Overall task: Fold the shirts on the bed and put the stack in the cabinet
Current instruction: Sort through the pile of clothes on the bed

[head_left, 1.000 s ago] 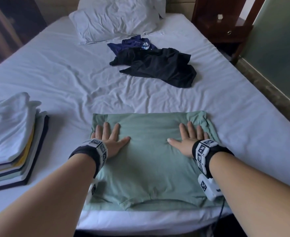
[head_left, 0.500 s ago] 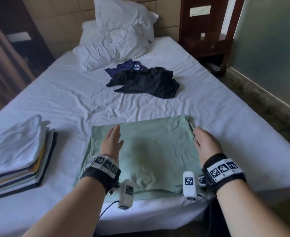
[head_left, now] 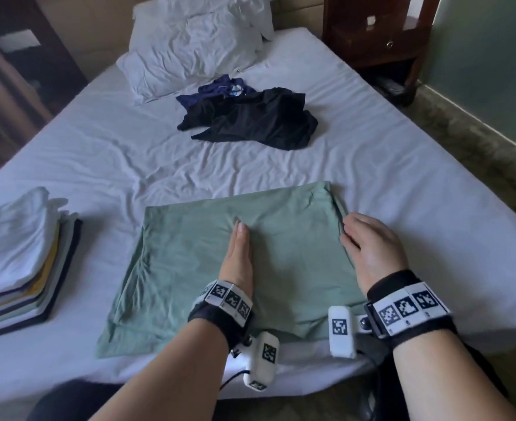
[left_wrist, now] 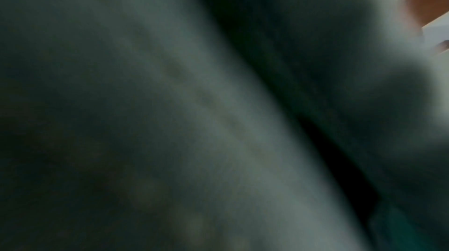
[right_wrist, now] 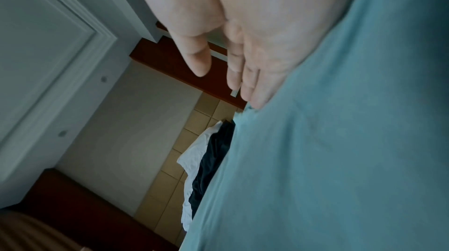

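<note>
Step in hand: mid-fold on the green shirt [head_left: 190, 268]; it lies flat on the bed [head_left: 402, 183] directly under and between both hands, already narrowed to a rough rectangle.

Left hand [head_left: 239, 259]: set on edge along the shirt's centre line, fingers straight and together, pressing the cloth rather than gripping; reads as marking the fold axis. Left wrist view is dark and blurred, so no finger detail from there.

Right hand [head_left: 369, 249]: at the shirt's right edge, fingers bent down onto the hem; right wrist view shows the fingers [right_wrist: 257, 90] fairly straight with tips at the cloth edge and the thumb free; not closed round it yet as far as I can see.

Next move, my guess: right hand pinches that edge and carries it over the left hand's line to halve the shirt; left hand slides out afterwards; needs the layers kept aligned, since the cloth is limp and will shift.

Remaining: dark shirts [head_left: 250, 123] in a heap well ahead of both hands, near the pillows [head_left: 196, 56]; still unfolded.

Done so far: folded stack [head_left: 22, 268] far to the left of the left hand, several shirts, a white one on top.

Containers: cabinet not identifiable in any view; a wooden nightstand [head_left: 372, 41] stands beyond the right hand, contents not visible.
</note>
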`<act>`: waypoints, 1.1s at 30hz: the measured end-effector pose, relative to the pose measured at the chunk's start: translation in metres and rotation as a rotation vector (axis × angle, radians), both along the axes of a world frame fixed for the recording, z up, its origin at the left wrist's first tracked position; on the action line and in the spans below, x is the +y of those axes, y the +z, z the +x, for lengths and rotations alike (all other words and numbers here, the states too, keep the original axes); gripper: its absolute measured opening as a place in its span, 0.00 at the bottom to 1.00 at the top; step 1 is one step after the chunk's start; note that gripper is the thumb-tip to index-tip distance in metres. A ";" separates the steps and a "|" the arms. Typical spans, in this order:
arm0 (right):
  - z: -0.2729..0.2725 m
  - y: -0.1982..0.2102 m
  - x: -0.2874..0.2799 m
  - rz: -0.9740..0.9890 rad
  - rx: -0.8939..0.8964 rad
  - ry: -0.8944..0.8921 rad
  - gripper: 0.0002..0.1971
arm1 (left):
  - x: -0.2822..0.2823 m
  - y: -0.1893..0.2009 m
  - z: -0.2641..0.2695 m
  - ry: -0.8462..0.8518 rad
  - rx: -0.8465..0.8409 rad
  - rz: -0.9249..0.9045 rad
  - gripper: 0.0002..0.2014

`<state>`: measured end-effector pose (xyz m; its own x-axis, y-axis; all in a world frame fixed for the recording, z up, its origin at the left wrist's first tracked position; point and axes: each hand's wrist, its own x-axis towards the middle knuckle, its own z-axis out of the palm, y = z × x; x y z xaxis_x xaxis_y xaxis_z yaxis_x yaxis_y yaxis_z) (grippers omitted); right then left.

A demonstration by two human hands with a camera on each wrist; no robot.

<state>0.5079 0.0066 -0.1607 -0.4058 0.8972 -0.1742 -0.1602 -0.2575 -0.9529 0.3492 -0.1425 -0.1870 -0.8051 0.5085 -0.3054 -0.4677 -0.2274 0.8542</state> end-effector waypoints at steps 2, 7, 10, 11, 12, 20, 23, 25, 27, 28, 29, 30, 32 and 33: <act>0.000 0.000 0.010 0.035 -0.093 -0.110 0.04 | 0.000 0.001 0.001 -0.007 0.003 0.023 0.27; 0.012 0.000 0.024 0.326 -0.687 0.075 0.21 | -0.003 -0.004 -0.002 -0.033 0.022 -0.007 0.37; 0.015 0.011 0.015 0.506 -1.001 0.250 0.19 | -0.003 0.001 0.000 -0.036 0.003 0.012 0.50; 0.015 0.015 0.011 0.543 -1.074 0.300 0.20 | -0.003 0.001 -0.001 -0.037 0.011 0.013 0.52; 0.015 0.016 0.007 0.544 -1.136 0.337 0.22 | -0.004 0.003 0.000 -0.043 0.019 0.022 0.53; 0.022 0.009 0.007 0.498 -1.005 0.465 0.18 | -0.007 -0.001 -0.002 -0.063 0.067 -0.047 0.49; 0.028 0.003 0.010 0.402 -0.789 0.456 0.28 | -0.006 0.000 -0.002 -0.052 0.051 -0.038 0.50; 0.031 0.000 0.010 0.338 -0.670 0.452 0.27 | -0.005 -0.001 -0.002 -0.036 0.041 -0.044 0.45; 0.032 0.006 0.003 0.238 -0.513 0.453 0.14 | -0.004 -0.001 -0.003 -0.016 0.020 -0.051 0.45; 0.032 0.011 -0.003 0.153 -0.414 0.460 0.07 | -0.004 -0.001 -0.002 -0.016 0.013 -0.052 0.45; 0.032 0.017 -0.009 0.077 -0.337 0.480 0.10 | -0.004 0.000 -0.001 -0.015 0.011 -0.058 0.41; 0.030 0.021 -0.015 0.018 -0.277 0.501 0.14 | -0.004 0.004 0.000 -0.019 0.010 -0.061 0.38; 0.024 0.032 -0.026 -0.042 -0.210 0.530 0.17 | -0.005 0.015 0.002 -0.059 -0.003 -0.070 0.37; 0.019 0.037 -0.031 -0.057 -0.199 0.533 0.19 | -0.006 0.024 0.001 -0.098 -0.019 -0.066 0.37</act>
